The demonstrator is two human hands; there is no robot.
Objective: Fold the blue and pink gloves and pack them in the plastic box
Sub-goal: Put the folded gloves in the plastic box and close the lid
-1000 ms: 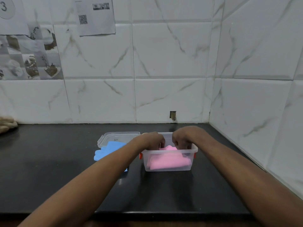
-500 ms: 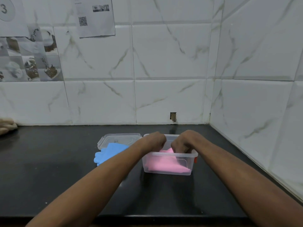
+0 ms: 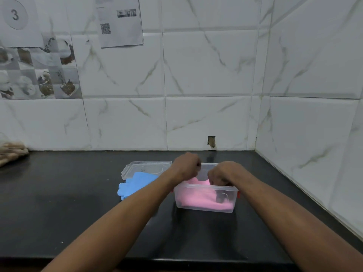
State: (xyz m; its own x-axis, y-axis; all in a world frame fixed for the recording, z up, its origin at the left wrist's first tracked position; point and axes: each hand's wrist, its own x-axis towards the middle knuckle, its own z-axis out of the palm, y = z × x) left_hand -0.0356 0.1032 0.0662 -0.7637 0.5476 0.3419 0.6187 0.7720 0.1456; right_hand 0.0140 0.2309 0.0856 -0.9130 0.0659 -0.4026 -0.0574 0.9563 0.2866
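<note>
The pink glove (image 3: 198, 197) is seen in the plastic box (image 3: 206, 210) under the curled left hand (image 3: 185, 167) and right hand (image 3: 224, 173), whose grip cannot be told; the blue glove (image 3: 137, 181) beside it, judged limp and light, is best pinched at the cuff.

You face a black countertop (image 3: 78, 213) that runs into a corner of white, marble-veined wall tiles (image 3: 206, 65). High on the back wall to your left hangs a printed sheet with a QR code (image 3: 119, 22). Further left is a paper bearing the number 3 (image 3: 14, 14), and below it a panel of small food pictures (image 3: 39, 71). Low on the wall, just above the counter, there's a small rectangular hole (image 3: 211, 141). A beige bundle (image 3: 11, 153), too blurred to identify, lies on the counter at the far left edge.
</note>
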